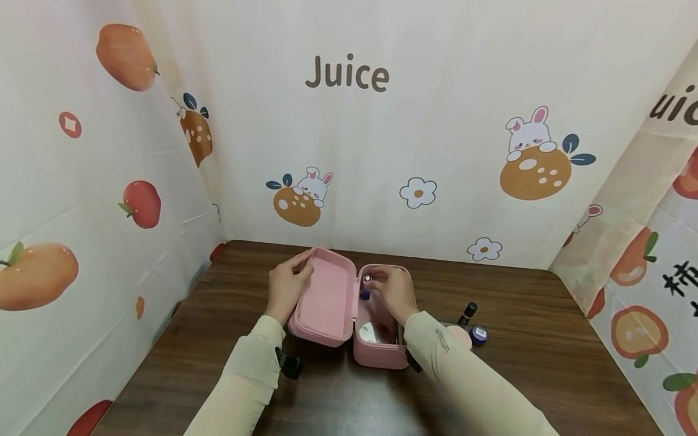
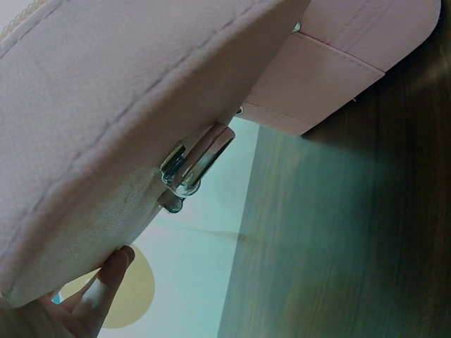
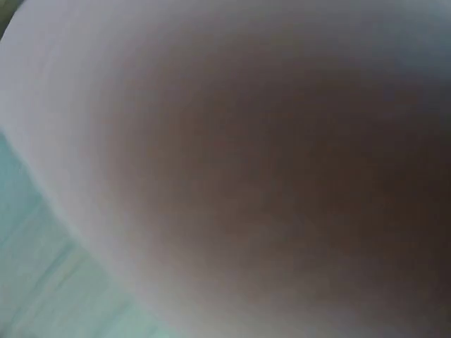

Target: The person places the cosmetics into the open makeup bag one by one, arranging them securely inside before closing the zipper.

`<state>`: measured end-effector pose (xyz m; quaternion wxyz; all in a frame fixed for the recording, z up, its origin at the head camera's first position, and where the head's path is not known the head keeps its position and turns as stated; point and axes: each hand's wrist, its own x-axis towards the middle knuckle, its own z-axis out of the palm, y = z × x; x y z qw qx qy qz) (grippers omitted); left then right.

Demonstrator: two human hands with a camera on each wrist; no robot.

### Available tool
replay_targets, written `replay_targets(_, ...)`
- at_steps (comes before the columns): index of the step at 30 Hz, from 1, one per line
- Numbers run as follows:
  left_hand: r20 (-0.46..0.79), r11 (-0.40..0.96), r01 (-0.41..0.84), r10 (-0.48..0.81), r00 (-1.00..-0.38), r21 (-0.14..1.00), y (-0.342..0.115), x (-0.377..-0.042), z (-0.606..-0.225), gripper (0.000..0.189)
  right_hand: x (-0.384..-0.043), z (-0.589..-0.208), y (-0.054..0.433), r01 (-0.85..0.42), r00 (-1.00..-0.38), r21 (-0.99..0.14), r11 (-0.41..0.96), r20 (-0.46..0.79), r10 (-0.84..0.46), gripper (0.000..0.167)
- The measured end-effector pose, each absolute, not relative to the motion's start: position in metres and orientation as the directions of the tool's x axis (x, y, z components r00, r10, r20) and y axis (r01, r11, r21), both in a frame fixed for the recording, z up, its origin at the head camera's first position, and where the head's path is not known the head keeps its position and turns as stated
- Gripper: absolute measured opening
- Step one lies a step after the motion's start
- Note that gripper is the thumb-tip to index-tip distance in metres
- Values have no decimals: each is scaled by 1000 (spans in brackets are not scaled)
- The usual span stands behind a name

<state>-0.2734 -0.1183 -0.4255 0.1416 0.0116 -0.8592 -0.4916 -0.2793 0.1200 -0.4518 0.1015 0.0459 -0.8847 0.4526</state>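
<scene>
A pink zip-up case stands with its lid (image 1: 327,297) folded out to the left of its body (image 1: 380,358). My left hand (image 1: 285,289) grips the lid's far left edge, thumb on the inner side. In the left wrist view those fingers (image 2: 106,285) show beneath the lid, near a metal clasp (image 2: 194,163). Inside the body, my right hand (image 1: 397,292) pinches a small dark blue bottle (image 1: 365,295) with a shiny top, near the hinge-side wall. A white rounded item (image 1: 368,331) lies near the body's front. A blurred, close pinkish surface (image 3: 141,141) fills most of the right wrist view.
Right of the case, partly behind the right sleeve (image 1: 452,357), lie a black tube (image 1: 468,313), a blue round jar (image 1: 479,335) and a pale pink round item (image 1: 461,336) on the dark wood table (image 1: 545,339). Printed curtains (image 1: 360,133) border the table.
</scene>
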Motion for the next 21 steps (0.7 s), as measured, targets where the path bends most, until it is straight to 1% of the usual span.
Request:
replay_targets(2,233,514,123,-156,-960,849,-118,-273,-426,37,-277,-451,122,-194,-973,-806,560,232,-3,23)
replay_targets(5,237,515,126,-156,-959,848,-119,-273,-425,37,-272,-448,125,-191,-974,-824,533,227,1,25)
replay_targets(9,240,519,125,-160,-957,846,-119,-272,-423,37,-267,-444,131,-190,-967,-817,545,251,40,21)
replay_targets(13,230,516,119,-156,-961,848,-119,-272,-423,37,-261,-442,141,-205,-953,-785,585,297,64,15)
replay_targets(21,209,511,107,-148,-967,853,-117,-270,-422,38,-244,-442,161,-184,-947,-784,592,302,105,15)
